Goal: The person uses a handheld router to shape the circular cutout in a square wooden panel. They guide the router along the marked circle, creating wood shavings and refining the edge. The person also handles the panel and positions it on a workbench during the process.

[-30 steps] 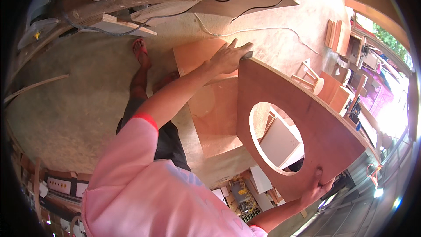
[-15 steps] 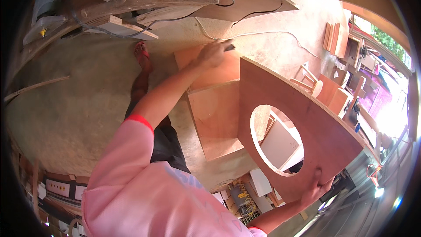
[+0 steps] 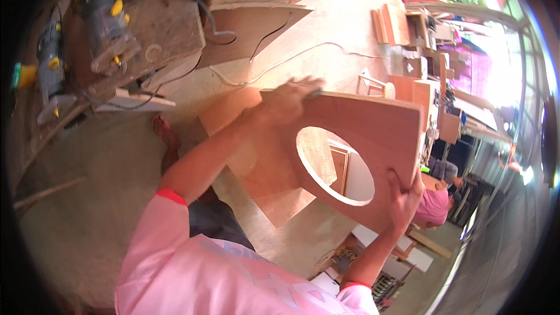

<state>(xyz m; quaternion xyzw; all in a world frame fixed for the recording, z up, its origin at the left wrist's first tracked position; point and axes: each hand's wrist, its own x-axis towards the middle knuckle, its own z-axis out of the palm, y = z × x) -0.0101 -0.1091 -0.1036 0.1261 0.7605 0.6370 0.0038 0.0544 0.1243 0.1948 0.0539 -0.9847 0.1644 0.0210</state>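
A reddish-brown plywood panel [image 3: 373, 122] with a large round cut-out stands tilted in front of me, joined to or resting against box-like plywood boards [image 3: 259, 163]. My right hand [image 3: 403, 201] grips the panel at its right edge, thumb on the face. At the panel's upper edge is my left hand [image 3: 291, 100], smeared by motion and closed round a small dark object [image 3: 315, 91]. What kind of thing that is cannot be made out. Through the cut-out, pale boards show.
Power tools [image 3: 105, 14] stand on a wooden bench [image 3: 169, 20] at the upper left. A cable [image 3: 274, 64] runs across the floor behind the panel. A wooden stool [image 3: 379, 87] and stacked boards [image 3: 392, 23] are farther back. Another person in pink [image 3: 433, 207] is at the right.
My left hand has moved from above the box boards to the panel's upper edge. The panel's tilt has changed, and my right hand appears higher in view. The view has shifted.
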